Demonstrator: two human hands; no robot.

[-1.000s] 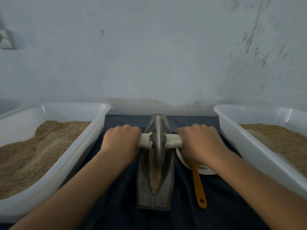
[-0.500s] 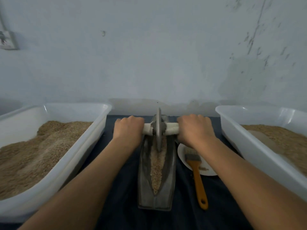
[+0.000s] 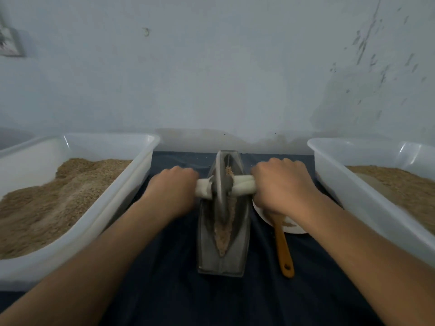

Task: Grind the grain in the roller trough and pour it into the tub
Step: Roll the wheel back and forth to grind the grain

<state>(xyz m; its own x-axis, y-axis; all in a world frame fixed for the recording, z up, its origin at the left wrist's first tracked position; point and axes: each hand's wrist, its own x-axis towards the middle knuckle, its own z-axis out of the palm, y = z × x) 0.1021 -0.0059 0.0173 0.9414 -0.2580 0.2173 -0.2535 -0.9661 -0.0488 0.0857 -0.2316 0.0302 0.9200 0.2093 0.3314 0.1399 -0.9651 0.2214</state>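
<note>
**Both hands gripping the roller handles**

The left hand [image 3: 173, 190] and right hand [image 3: 282, 188] are reaching forward, knuckles up, fingers curling fully round the white handle [image 3: 243, 184] on either side of the grinding wheel [image 3: 220, 191]. The wheel is standing upright in the roller trough [image 3: 222, 234], over the grain [image 3: 223, 234], between the left tub [image 3: 113, 201] and the right tub [image 3: 353, 196].

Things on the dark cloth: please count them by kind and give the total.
Tubs: 2, left and right
Grinding trough: 1
Roller wheel: 1
Brush: 1
Plate: 1
Total: 6
</note>
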